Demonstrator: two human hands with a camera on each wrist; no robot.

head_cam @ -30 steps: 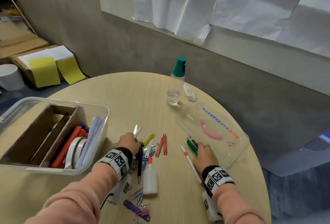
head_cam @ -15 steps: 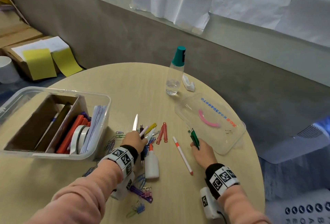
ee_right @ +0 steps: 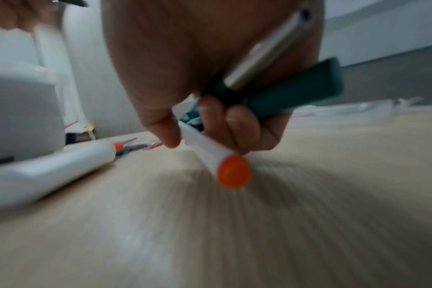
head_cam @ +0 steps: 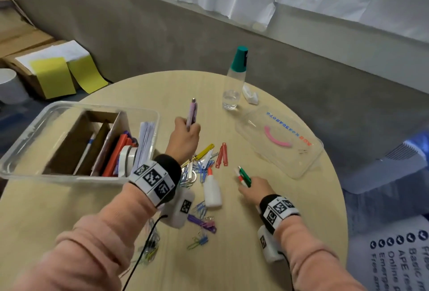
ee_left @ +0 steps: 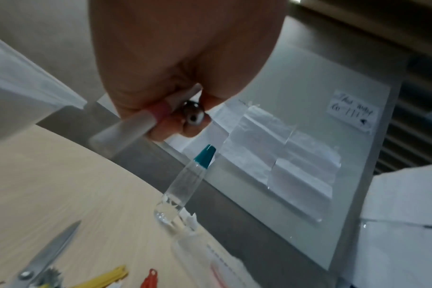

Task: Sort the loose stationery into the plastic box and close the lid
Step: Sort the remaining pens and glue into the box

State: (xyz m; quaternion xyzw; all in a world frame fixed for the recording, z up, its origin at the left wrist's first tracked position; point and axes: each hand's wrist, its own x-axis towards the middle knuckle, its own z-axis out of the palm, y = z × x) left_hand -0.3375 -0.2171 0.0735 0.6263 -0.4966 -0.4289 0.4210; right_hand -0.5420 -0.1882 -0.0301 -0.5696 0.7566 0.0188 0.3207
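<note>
Stationery litters mid-frame desk (head_cam: 232,256) while left hand (head_cam: 185,138) pinches pens (head_cam: 192,114) upright, right hand (head_cam: 254,189) clutches markers (head_cam: 243,175), likely bundling for plastic box (head_cam: 76,142), left of frame.

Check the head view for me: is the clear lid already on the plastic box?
No, the lid lies flat on the table to the right, apart from the open plastic box on the left.

The clear lid (head_cam: 278,137) on the table bears upside-down lettering, blue then red, that reads about as "STORAGE BOX". A printed sheet (head_cam: 399,258) at lower right shows "Basic", "Online", "Free". A handwritten note (ee_left: 352,112) on the wall is illegible.
</note>
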